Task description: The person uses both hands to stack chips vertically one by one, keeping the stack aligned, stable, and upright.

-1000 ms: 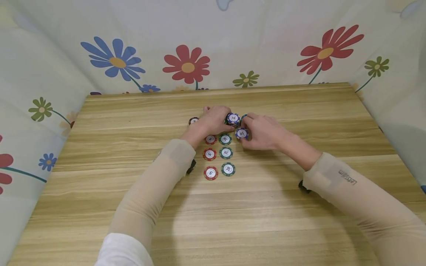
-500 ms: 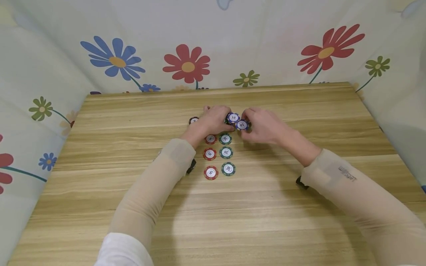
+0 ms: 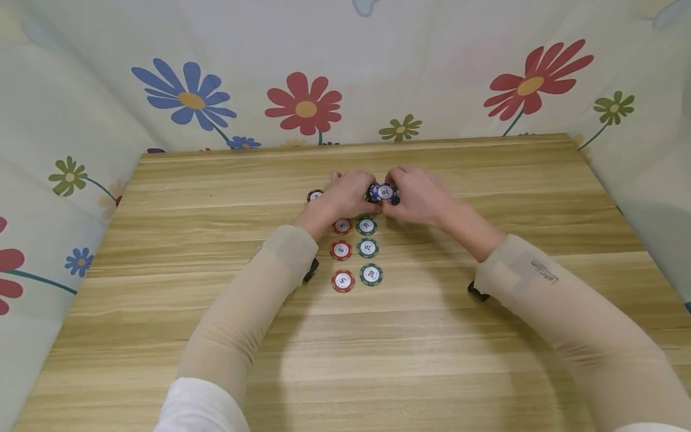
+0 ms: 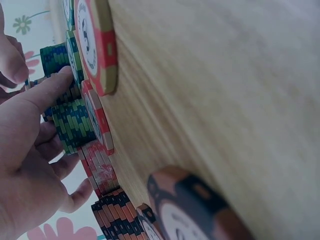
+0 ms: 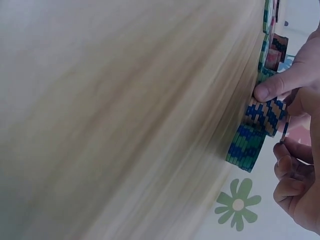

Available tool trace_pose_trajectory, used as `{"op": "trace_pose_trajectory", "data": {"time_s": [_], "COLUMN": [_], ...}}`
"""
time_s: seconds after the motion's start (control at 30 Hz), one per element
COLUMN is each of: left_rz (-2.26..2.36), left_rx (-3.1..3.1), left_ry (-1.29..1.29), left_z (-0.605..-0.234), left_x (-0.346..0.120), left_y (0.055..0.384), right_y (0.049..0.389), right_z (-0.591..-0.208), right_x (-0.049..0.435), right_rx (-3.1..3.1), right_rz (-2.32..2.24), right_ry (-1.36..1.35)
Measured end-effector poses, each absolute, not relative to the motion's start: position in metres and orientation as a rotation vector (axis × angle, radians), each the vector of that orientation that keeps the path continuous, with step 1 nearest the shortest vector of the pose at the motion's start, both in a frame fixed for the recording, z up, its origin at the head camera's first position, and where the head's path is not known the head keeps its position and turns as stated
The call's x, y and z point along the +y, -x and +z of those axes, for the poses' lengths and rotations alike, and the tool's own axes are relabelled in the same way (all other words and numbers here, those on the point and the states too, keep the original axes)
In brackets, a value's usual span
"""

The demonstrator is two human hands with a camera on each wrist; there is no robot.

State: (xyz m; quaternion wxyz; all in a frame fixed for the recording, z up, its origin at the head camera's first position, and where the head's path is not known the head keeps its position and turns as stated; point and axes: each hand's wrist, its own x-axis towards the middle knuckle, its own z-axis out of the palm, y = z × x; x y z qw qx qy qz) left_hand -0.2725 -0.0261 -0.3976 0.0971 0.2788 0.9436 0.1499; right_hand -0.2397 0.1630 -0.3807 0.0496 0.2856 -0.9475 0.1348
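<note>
My right hand (image 3: 423,195) pinches a single blue poker chip (image 3: 385,192) marked 10, held over a stack of blue chips (image 5: 265,116). Around that stack curls my left hand (image 3: 348,195), its thumb on the near side and the other fingers largely behind. Flanking the blue stack are a stack of green chips (image 4: 72,122) and a blue-green stack (image 5: 246,148) on the right. Farther left in the row stand a red stack (image 4: 100,167) and a black-and-orange stack (image 4: 117,215), which the left hand mostly hides in the head view.
Nearer the body, red chips (image 3: 341,250) marked 5 lie in a column beside green chips (image 3: 367,248) marked 20. A black chip (image 3: 315,195) shows left of the left hand. The wooden table (image 3: 216,180) ends at a flower-patterned backdrop (image 3: 367,72).
The right hand has lifted the blue chip from in front of the row and moved it away from the body and left, over the blue stack. The left hand has stayed in place.
</note>
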Motion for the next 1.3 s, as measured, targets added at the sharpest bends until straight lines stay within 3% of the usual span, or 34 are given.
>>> {"op": "trace_pose_trajectory", "data": {"time_s": [1.3], "left_rz": [0.444], "left_rx": [2.779], "left_ry": [-0.776], "left_z": [-0.3955], "left_x": [-0.0253], "left_y": [0.2713], "right_y": [0.2460], "right_z": [-0.3898], "right_x": [0.1557], "right_rx": [-2.933], "right_rz": [0.466], "right_ry": [-0.834]}}
